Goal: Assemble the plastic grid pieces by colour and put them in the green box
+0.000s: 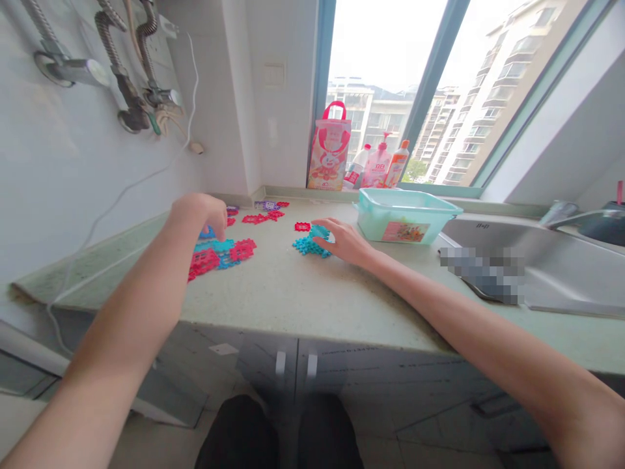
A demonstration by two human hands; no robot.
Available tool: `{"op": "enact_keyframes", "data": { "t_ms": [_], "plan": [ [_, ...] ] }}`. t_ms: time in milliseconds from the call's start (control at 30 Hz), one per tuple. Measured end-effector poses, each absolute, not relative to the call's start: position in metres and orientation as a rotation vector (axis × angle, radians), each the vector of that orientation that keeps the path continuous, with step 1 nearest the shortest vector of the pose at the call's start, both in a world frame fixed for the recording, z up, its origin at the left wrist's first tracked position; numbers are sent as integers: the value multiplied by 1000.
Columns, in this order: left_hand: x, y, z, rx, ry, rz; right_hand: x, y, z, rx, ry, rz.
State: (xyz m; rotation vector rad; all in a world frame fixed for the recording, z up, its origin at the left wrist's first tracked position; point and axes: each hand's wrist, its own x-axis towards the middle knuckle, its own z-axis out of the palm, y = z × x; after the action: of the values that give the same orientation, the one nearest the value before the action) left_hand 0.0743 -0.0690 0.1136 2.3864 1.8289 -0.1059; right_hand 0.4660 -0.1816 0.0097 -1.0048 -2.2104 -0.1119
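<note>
My left hand (204, 212) bends down over the left group of interlocking plastic building pieces, its fingers curled and partly hidden behind the wrist. A blue piece (209, 231) shows right by those fingertips; what they grip, if anything, is hidden. Beneath lie red pieces (204, 262) and lighter blue pieces (227, 259). My right hand (344, 241) is at the right side of a small pile of teal pieces (311, 243), thumb and fingers apart and touching it. Just behind that pile lies a single red piece (303, 227).
More red pieces (263, 217) and purple ones (267, 205) lie toward the back wall. A mint plastic bin (403, 215) stands right of my right hand, before the steel sink (576, 260). A pink bag (329, 153) and several bottles line the windowsill. A white cable (122, 189) hangs at left.
</note>
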Motion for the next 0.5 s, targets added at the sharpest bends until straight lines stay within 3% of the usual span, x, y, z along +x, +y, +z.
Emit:
{"op": "enact_keyframes", "data": {
  "t_ms": [133,500],
  "plan": [
    [83,-77,108,2096,1914,-463,465,-181,7,-1040,-2275,-37],
    [94,-80,107,2155,1853,-389,465,-185,11,-1005,-2305,-19]
  ]
}}
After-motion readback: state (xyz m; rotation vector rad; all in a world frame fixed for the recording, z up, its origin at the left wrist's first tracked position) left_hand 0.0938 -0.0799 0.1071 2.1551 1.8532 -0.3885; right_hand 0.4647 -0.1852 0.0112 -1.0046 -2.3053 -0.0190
